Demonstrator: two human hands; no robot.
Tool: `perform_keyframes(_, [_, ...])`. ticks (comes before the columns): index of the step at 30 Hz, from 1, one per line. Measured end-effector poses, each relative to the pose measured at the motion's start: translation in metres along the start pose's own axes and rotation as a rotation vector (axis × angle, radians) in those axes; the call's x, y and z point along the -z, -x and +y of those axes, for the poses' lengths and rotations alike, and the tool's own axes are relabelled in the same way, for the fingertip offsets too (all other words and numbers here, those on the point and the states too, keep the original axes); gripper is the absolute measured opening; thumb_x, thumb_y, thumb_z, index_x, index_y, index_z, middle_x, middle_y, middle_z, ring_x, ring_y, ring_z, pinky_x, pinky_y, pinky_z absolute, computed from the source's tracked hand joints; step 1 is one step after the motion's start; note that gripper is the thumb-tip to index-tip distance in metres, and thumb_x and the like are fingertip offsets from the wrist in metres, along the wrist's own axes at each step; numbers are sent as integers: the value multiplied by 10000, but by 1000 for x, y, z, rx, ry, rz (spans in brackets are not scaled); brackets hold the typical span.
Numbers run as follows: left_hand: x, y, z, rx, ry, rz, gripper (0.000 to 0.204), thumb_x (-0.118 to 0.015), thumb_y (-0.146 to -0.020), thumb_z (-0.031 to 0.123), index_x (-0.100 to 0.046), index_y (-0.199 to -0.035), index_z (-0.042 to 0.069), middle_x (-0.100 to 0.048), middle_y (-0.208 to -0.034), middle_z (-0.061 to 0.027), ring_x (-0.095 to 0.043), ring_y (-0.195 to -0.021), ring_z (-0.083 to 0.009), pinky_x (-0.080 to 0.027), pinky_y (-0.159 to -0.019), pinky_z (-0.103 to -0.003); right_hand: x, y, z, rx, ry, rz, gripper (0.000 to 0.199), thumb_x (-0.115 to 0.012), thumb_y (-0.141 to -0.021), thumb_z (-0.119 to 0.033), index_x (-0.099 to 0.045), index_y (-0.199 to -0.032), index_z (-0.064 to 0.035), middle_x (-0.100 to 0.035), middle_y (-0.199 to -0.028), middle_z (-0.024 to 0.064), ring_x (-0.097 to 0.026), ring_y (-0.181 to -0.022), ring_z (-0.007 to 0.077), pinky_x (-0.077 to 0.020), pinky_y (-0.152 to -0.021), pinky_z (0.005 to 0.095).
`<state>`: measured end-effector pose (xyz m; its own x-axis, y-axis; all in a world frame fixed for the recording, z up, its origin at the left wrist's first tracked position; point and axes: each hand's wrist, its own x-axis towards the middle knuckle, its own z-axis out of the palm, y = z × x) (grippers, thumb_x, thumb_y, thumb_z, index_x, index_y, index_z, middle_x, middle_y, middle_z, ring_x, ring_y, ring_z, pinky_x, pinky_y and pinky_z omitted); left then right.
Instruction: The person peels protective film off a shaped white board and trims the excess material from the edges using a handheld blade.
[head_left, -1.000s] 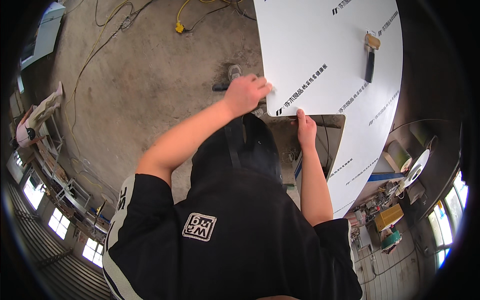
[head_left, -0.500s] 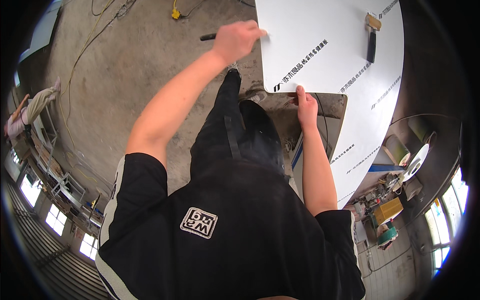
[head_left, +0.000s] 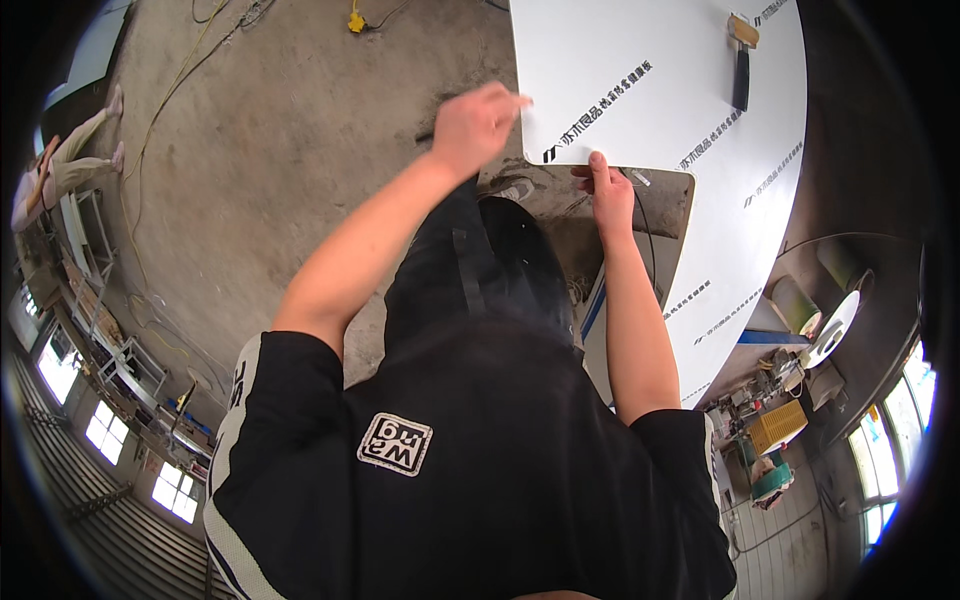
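— Where were the hands?
— Left hand [head_left: 478,122] was closed on the large white printed board's [head_left: 650,90] left edge; right hand [head_left: 606,192] pinched its near edge.
— Anything on it?
— A black-handled brush [head_left: 741,60] near the far edge.

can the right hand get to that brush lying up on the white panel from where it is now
Probably yes. The right hand grips the white panel's near edge, and the brush lies farther up and right on bare surface, nothing between. It would need to let go and stretch.
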<state>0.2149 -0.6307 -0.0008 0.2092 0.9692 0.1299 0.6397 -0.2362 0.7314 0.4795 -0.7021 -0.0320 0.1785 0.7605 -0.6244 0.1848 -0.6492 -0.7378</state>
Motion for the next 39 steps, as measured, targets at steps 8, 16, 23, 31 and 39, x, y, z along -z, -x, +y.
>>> perform_keyframes(8, [-31, 89, 25, -262, -221, -323, 208, -677, -870, 121, -749, -1054, 187, -642, -911, -22, -690, -843, -244, -577, -676, -398, -6, 2, -3, -32, -59, 9, 646, -626, -1044, -559, -770, -979, 67, -799, -945, 129, -665, -756, 131, -547, -754, 289])
perform_keyframes(16, [-30, 145, 25, 945, 1073, -84, 282, -700, -1016, 126, -648, -1277, 34, -695, -973, -74, -717, -901, -164, -586, -680, -327, -62, 21, -25, -149, -43, -91, 591, -738, -973, -543, -780, -936, 45, -798, -891, 112, -684, -700, 118, -538, -680, 261])
perform_keyframes(23, [0, 189, 6, 1442, 1136, -142, 120, -713, -1014, 163, -615, -1041, 98, -536, -763, 24, -515, -584, -86, -462, -525, -292, -91, 43, -22, -42, -24, -19, 399, -703, -1022, -351, -788, -943, 31, -793, -848, 82, -723, -673, 128, -562, -677, 287])
perform_keyframes(31, [14, 169, 5, 1255, 1062, -26, 249, -728, -987, 117, -601, -1194, 61, -646, -867, -31, -580, -639, -99, -479, -534, -278, -59, 43, 0, -79, 4, -181, 333, -713, -1022, -319, -785, -1122, -9, -805, -1043, 38, -685, -785, 79, -521, -704, 254])
perform_keyframes(39, [28, 164, -18, 1213, 832, -81, 303, -744, -973, 140, -589, -1218, 51, -630, -793, -27, -547, -571, -92, -442, -487, -280, -72, 42, -29, -204, -360, -184, 345, -693, -1043, -315, -765, -983, 17, -804, -931, 76, -643, -693, 75, -478, -629, 230])
